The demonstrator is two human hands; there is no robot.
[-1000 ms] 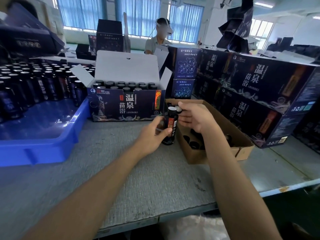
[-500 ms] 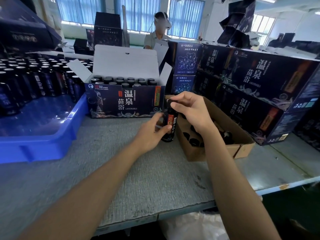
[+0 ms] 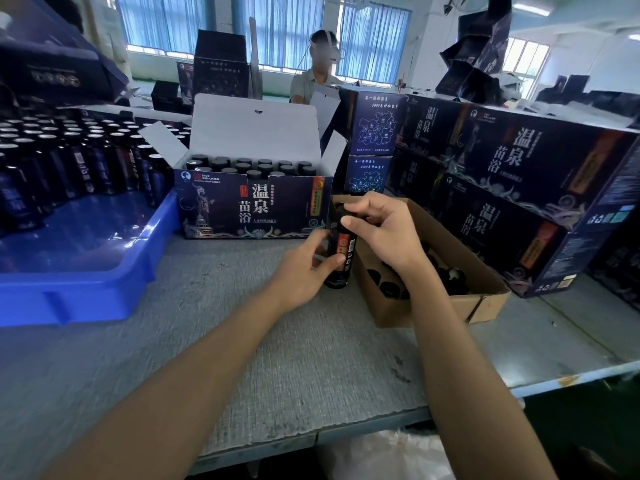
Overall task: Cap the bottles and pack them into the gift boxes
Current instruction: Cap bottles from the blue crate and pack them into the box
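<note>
- Bottle (image 3: pixel 343 252) upright on table (image 3: pixel 277 358), between open gift box (image 3: pixel 252 206) and cardboard box (image 3: pixel 433 306); spot unchanged from 1 s ago.
- Left hand (image 3: pixel 304 271): fingers wrapped round bottle body.
- Right hand (image 3: pixel 384 230): fingers curled over cap (image 3: pixel 343 212) on the neck; 1 s ago, just beside it.

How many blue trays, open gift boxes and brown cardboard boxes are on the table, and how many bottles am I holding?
blue tray: 1
open gift box: 1
brown cardboard box: 1
bottle, gripped by left hand, right hand pinching its top: 1
Total: 4
</note>
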